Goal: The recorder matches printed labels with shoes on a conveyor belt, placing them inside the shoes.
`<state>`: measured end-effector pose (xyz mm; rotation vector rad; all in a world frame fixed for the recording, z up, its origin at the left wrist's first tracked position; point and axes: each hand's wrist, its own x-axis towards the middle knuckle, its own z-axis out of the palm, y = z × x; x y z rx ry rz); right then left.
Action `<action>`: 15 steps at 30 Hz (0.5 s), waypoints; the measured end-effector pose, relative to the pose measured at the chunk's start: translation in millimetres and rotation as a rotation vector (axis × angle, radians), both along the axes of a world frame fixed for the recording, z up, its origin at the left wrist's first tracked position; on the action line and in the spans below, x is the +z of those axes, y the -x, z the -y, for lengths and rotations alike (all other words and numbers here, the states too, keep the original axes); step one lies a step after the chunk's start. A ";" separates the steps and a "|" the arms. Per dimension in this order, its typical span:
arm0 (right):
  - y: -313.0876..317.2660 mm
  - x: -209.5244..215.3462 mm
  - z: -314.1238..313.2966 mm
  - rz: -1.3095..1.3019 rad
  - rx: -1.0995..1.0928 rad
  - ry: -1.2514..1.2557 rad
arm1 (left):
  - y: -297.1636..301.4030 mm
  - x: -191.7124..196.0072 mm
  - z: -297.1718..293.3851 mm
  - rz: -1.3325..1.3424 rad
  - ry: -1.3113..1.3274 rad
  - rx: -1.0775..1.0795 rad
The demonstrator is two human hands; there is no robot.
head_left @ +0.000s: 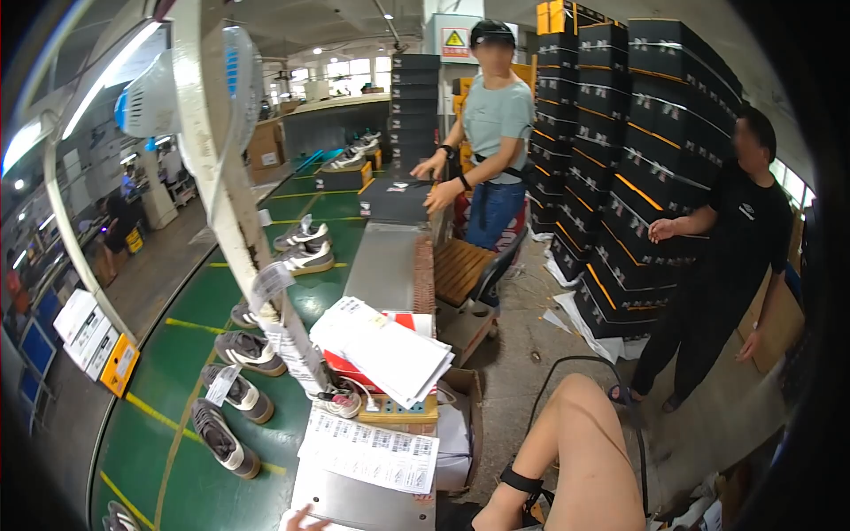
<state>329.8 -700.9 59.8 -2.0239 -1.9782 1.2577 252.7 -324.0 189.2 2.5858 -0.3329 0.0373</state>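
At the lower edge, the fingertips of my left hand [306, 522] show over white paper by the metal bench top [363, 504]. The fingers look spread, with nothing seen between them; the rest of the hand is out of the picture. My right arm is sharply bent, with a black band [521, 480] round the wrist. Only the back part of my right hand [498, 515] shows below the band, and its fingers are hidden. A printed label sheet [367, 450] lies on the bench beyond my left hand. Behind it, a stack of papers [381, 350] rests on a red box [354, 372].
A green conveyor [186, 372] at left carries several grey shoes [252, 354]. A white post [221, 168] rises beside it. One co-worker [500, 124] touches a dark shoebox [396, 199]; another person [726, 239] stands right, near tall shoebox stacks [660, 177]. A wooden chair [465, 270] stands mid-scene.
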 end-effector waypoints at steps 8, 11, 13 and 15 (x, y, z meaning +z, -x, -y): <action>-25.1 12.0 -3.4 0.021 0.039 0.043 | 35.5 -66.6 -208.1 0.311 -0.820 0.597; -38.4 16.7 -7.1 0.039 0.029 0.064 | 39.7 -68.2 -243.3 0.174 -0.827 0.767; -45.6 20.9 -11.9 0.053 0.026 0.075 | 49.4 -62.8 -264.0 0.079 -0.828 0.882; -49.9 25.1 -16.9 0.066 0.026 0.082 | 65.1 -52.5 -281.7 -0.020 -0.829 0.998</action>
